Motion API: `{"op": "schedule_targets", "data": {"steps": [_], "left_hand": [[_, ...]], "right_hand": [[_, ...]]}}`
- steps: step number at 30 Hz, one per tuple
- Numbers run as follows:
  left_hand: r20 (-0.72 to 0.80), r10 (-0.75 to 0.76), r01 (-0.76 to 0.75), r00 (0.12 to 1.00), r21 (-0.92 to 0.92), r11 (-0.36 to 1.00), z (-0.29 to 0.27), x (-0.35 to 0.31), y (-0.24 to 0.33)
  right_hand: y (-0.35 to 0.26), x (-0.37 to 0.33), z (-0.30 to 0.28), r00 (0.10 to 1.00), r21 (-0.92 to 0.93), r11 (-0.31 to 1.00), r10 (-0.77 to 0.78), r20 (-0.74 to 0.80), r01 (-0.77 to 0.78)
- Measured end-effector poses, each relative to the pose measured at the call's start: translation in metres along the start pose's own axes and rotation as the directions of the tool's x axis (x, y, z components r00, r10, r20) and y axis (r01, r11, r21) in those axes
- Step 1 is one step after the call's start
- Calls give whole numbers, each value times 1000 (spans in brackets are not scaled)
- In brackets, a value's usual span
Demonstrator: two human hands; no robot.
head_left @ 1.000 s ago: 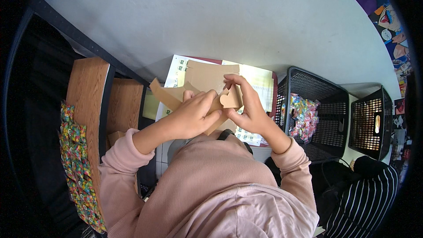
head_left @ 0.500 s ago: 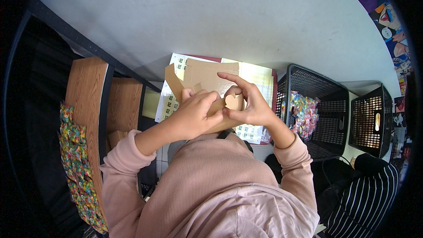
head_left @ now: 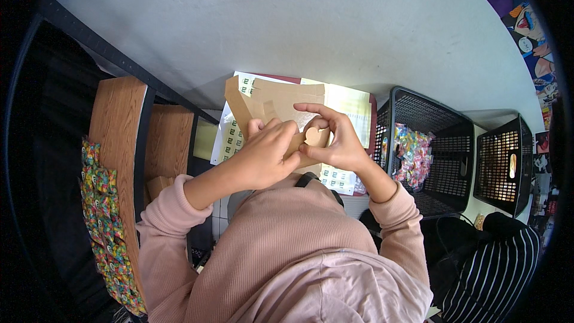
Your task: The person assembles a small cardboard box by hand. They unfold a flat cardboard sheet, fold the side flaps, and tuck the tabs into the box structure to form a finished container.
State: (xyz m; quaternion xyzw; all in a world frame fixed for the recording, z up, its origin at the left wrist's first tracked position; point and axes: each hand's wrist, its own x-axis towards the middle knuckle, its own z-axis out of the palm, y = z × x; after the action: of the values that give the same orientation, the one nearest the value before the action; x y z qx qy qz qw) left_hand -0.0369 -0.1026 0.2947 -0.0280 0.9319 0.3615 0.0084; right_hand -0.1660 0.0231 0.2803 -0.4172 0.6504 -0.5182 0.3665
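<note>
Above the work surface I hold a partly folded brown cardboard box (head_left: 237,104) between both hands. One long flap of it sticks up past the fingers of my left hand (head_left: 269,151), which are curled around the cardboard. On the other end, my right hand (head_left: 339,142) pinches near a small rounded cardboard tab (head_left: 314,136), its index finger stretched out and bent over the top. The fingers hide much of the box's middle. Behind the hands lies a flat brown cardboard piece (head_left: 290,91).
White printed sheets (head_left: 227,134) and a yellowish sheet (head_left: 350,104) lie under the cardboard. To the right stands a black crate (head_left: 445,122) with colourful wrapped sweets (head_left: 412,155); another black crate (head_left: 505,161) is beyond it. Wooden shelving (head_left: 116,113) with colourful packets (head_left: 104,203) is left.
The cardboard has tilted slightly in my hands, its long flap now more upright and wider in view. The rounded tab has turned a little, and my right index finger has dipped slightly.
</note>
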Motion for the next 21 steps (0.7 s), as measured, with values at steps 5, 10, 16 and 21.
{"op": "schedule_targets", "data": {"steps": [5,10,16,21], "left_hand": [[-21,13,-13,1000,-11,1000,2,0,-2],[-31,-9,9,999,9,1000,-3,3,3],[-96,45,-28,994,170,985,-5,4,2],[-185,71,-51,980,110,993,-7,1,-1]], "right_hand": [[-1,-1,2,999,-9,999,33,-3,-33],[0,-1,2,998,-55,997,61,-24,-62],[6,-1,2,992,-166,984,47,-120,-67],[3,0,-2,953,-273,960,-136,-272,59]]}}
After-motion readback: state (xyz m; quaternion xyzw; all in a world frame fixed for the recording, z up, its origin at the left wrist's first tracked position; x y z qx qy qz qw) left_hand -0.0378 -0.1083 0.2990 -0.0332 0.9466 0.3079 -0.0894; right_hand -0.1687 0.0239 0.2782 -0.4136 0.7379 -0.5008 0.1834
